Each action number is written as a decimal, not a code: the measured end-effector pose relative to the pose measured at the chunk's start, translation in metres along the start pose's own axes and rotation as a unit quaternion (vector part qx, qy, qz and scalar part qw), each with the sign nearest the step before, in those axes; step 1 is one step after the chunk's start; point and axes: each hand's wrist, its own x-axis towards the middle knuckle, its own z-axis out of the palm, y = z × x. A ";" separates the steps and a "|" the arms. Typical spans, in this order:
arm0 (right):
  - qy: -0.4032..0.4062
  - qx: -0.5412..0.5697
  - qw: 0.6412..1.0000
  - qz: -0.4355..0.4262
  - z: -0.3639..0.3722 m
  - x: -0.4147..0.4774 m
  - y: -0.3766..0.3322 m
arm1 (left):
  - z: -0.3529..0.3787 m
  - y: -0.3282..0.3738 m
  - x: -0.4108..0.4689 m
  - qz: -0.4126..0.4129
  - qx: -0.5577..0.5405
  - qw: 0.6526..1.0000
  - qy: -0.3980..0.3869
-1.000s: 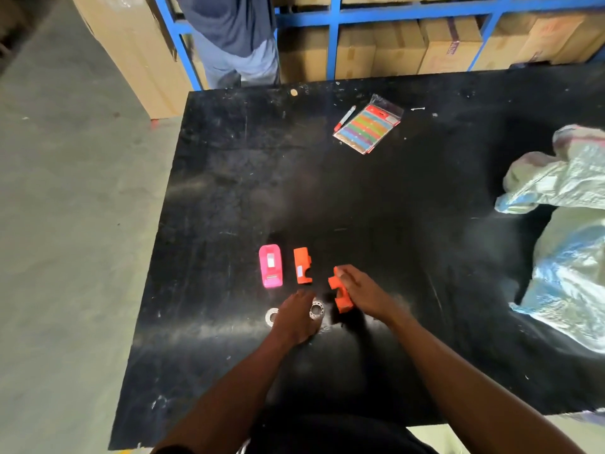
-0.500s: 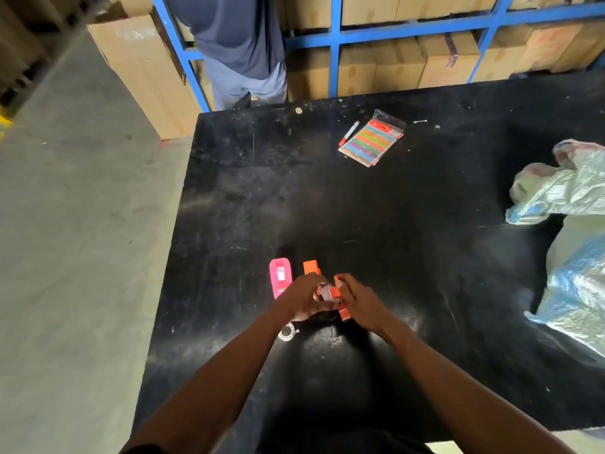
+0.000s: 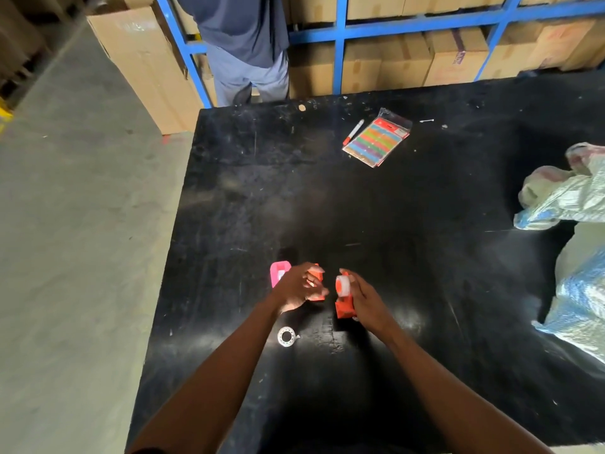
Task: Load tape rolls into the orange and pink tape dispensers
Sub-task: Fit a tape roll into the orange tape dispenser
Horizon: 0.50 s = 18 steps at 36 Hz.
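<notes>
My right hand grips an orange dispenser body, held upright just above the table. A clear tape roll sits in the top of it. My left hand is a little to the left, fingers curled over a second orange dispenser piece that lies on the black table. Whether the fingers grip that piece is hidden. The pink dispenser lies flat behind my left hand, partly covered by it. Another tape roll lies flat on the table near my left wrist.
A packet of coloured strips and a red-capped marker lie at the far side. Crumpled plastic bags fill the right edge. A person stands beyond the far left corner, before blue shelving with cartons.
My left hand lifted a tape roll from the table, put it on the orange body in my right hand, then drew back left over the other orange piece.
</notes>
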 end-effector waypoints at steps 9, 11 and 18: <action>0.005 -0.006 1.000 0.021 -0.010 0.023 -0.001 | 0.026 -0.006 0.041 -0.039 0.299 0.945 0.124; 0.004 0.002 1.000 0.026 -0.010 0.027 -0.002 | 0.035 -0.005 0.047 -0.054 0.310 0.941 0.128; 0.007 -0.009 1.000 0.027 -0.008 0.041 0.000 | 0.051 -0.008 0.064 -0.094 0.308 0.938 0.129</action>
